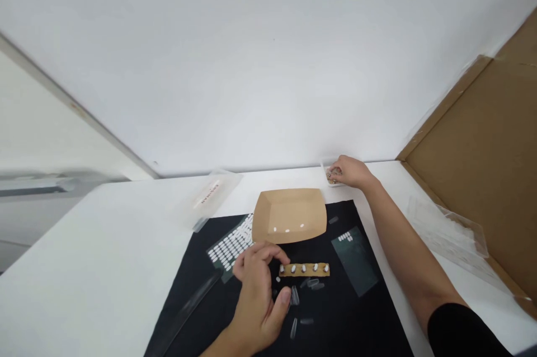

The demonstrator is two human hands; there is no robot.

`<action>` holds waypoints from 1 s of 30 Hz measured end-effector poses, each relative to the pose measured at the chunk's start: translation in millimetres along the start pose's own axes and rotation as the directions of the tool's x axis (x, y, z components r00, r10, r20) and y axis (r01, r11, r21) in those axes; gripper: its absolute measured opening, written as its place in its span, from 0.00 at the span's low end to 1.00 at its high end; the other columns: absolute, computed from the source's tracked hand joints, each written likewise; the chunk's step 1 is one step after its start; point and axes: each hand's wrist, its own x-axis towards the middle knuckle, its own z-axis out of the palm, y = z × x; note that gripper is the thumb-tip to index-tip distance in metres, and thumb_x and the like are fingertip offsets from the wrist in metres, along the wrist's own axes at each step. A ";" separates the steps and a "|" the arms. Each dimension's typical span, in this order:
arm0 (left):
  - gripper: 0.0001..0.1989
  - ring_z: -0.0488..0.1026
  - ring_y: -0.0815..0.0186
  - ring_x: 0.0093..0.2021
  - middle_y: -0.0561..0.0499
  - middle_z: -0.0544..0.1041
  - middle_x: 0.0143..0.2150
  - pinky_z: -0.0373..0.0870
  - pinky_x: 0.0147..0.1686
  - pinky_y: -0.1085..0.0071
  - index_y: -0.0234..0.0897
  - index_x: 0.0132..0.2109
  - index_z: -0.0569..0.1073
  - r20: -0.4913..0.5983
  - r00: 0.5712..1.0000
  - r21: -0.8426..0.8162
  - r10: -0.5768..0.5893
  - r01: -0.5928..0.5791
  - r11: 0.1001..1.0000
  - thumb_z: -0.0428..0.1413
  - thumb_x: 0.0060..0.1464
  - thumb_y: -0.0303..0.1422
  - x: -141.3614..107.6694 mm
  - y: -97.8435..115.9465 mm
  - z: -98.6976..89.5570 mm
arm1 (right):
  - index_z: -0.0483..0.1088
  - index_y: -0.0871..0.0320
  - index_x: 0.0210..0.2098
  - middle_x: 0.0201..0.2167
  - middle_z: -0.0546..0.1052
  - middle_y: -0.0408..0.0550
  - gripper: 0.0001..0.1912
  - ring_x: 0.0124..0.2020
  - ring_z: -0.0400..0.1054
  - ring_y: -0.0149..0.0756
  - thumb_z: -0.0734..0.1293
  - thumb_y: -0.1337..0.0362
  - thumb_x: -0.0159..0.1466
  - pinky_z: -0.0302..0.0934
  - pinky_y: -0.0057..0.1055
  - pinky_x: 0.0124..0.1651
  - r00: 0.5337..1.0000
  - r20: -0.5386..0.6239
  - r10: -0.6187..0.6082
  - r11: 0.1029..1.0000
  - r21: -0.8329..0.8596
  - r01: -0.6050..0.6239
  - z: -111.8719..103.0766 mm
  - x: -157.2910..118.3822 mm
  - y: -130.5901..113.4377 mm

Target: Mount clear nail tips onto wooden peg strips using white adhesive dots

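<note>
My left hand hovers over the black mat, thumb and forefinger apart with nothing between them. Right beside its forefinger lies a short wooden strip with several small posts topped by white oval pieces. Clear false nail tips are scattered below the strip. My right hand reaches to the back of the table, its fingers curled down into a small clear box of small metallic and tan pieces. What its fingertips pinch is hidden. One loose white piece rests by the strip's left end.
A brown paper tray holds a few white bits. Left of it is a sheet of white oval stickers; a dark green sheet with several ovals lies right. Plastic pouches and clear packaging flank the black mat.
</note>
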 end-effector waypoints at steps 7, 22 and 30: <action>0.22 0.70 0.45 0.53 0.43 0.74 0.47 0.56 0.58 0.41 0.43 0.59 0.64 -0.022 1.000 -0.016 -0.017 0.016 1.000 0.42 0.69 0.52 -2.4 -1.6 1.1 | 0.84 0.49 0.46 0.51 0.80 0.47 0.13 0.45 0.74 0.39 0.75 0.53 0.65 0.57 0.28 0.38 1.000 0.002 0.023 1.000 -0.021 -0.023 3.1 3.1 -0.7; 0.26 0.69 0.46 0.52 0.42 0.72 0.46 0.52 0.61 0.38 0.43 0.52 0.67 0.004 1.000 -0.030 -0.003 0.003 1.000 0.36 0.69 0.56 0.1 3.8 -0.5 | 0.84 0.50 0.45 0.48 0.84 0.46 0.11 0.43 0.76 0.37 0.74 0.54 0.66 0.55 0.28 0.37 0.999 0.042 -0.020 1.000 0.017 0.019 0.5 3.1 4.6; 0.28 0.69 0.47 0.51 0.43 0.72 0.46 0.55 0.59 0.40 0.44 0.53 0.67 0.029 0.999 -0.071 0.039 -0.037 0.997 0.34 0.69 0.57 2.0 5.5 -2.8 | 0.83 0.51 0.44 0.42 0.83 0.45 0.12 0.39 0.73 0.35 0.74 0.52 0.66 0.55 0.27 0.36 0.997 0.045 -0.068 0.996 0.058 0.065 -2.2 -0.1 1.8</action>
